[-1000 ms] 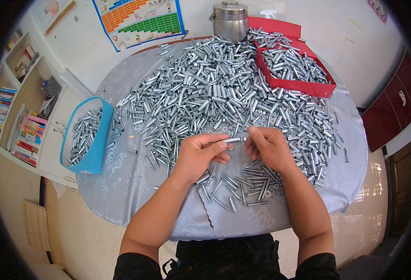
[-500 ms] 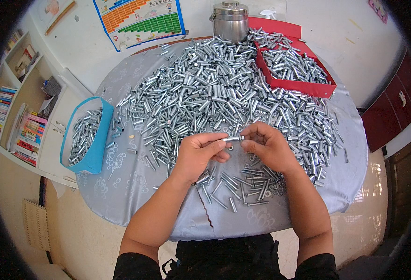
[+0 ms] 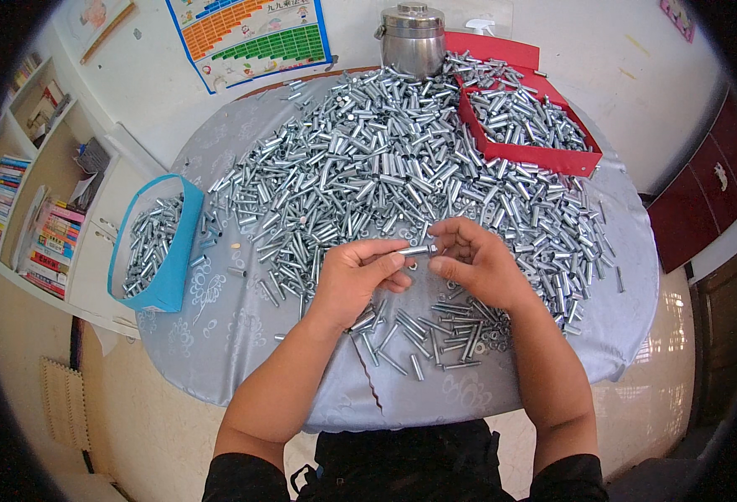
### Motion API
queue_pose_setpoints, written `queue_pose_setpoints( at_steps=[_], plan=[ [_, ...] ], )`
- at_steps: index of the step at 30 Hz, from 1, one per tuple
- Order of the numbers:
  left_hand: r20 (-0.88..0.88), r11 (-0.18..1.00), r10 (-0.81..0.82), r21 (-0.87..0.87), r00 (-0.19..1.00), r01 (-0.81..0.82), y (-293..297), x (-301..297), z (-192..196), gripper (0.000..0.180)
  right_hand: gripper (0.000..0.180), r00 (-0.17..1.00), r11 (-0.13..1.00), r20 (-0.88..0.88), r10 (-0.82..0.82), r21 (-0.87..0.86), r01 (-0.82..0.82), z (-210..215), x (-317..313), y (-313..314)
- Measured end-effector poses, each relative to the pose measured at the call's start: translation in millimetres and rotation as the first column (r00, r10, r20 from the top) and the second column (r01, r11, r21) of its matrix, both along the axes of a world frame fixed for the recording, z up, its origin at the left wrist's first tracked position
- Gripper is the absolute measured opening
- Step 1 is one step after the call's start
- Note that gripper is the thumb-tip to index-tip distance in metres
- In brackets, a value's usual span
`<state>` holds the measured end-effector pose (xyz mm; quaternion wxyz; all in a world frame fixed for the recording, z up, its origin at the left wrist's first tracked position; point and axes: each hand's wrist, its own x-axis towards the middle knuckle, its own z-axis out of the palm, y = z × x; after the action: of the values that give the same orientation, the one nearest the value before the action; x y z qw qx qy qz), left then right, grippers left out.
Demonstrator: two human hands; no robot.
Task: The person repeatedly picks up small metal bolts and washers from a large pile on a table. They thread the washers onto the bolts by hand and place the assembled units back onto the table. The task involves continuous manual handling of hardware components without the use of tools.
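My left hand is closed around a silvery metal sleeve anchor bolt, pinched between thumb and fingers and lying nearly level, its end pointing right. Close by that end is my right hand, thumb and forefinger parted around it; no grip on the bolt shows. Beneath the hands, loose bolts and small washers lie on the grey tablecloth. Beyond them spreads a large heap of shiny metal sleeves.
A blue fabric bin holding similar parts stands at the left. At the back right is a red box filled with metal parts, beside a steel lidded pot. A bookshelf stands left of the round table.
My right thumb and forefinger have parted and come slightly away from the bolt's end. The left hand keeps its hold, almost unmoved.
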<state>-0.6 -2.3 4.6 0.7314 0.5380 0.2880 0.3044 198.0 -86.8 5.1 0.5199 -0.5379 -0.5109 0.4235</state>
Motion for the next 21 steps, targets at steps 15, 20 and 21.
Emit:
queue_pose_setpoints(
  at_steps=[15, 20, 21],
  plan=[
    [-0.012, 1.0, -0.006, 0.0, 1.0, 0.006, 0.4, -1.3, 0.7, 0.026, 0.015, 0.993, 0.998, 0.117, -0.023, -0.057, 0.03, 4.7, 3.1, 0.3],
    [-0.015, 1.0, -0.014, 0.008, 1.0, 0.015, 0.4, -0.5, 0.2, 0.026, 0.013, 0.997, 0.999, 0.076, 0.009, -0.034, -0.007, 5.2, 2.8, -1.0],
    [-0.024, 1.0, -0.019, 0.013, 1.0, 0.019, 0.0, -0.6, -0.6, 0.026, 0.013, 0.992, 0.999, 0.128, 0.02, -0.049, -0.013, 5.0, 5.5, -0.9]
  ],
)
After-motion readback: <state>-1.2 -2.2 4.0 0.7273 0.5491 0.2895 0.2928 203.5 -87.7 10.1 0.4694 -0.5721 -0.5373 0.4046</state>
